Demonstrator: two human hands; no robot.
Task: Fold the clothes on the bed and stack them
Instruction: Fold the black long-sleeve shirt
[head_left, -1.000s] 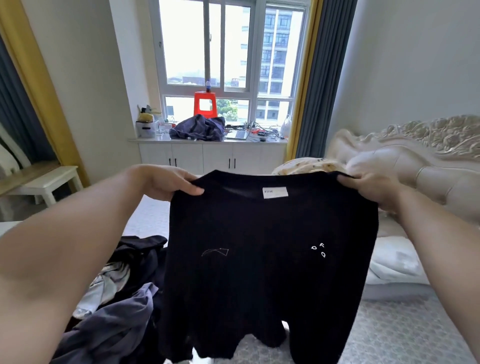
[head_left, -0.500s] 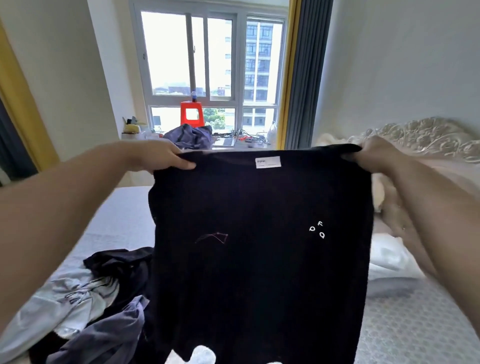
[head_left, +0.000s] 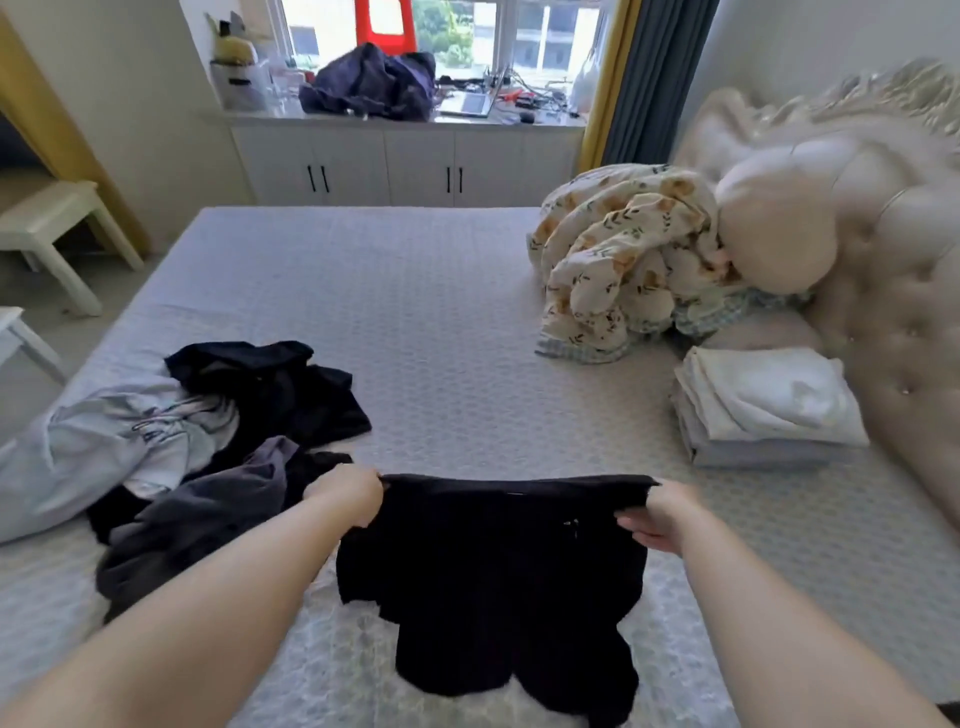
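- A black shirt (head_left: 488, 561) lies near the bed's (head_left: 415, 322) near edge, its top hem running left to right between two hands.
- The left hand (head_left: 345, 493) pinches the shirt's top left corner; the right hand (head_left: 657, 514) pinches the top right corner (each grip pressed together on cloth).
- The shirt's body trails from the hem toward the person, so it likely spreads flat next.
- Neither hand is nearer.
- A loose pile (head_left: 208, 431) sits at the left edge; a folded stack (head_left: 763, 410) at the right.
- No writing is readable.
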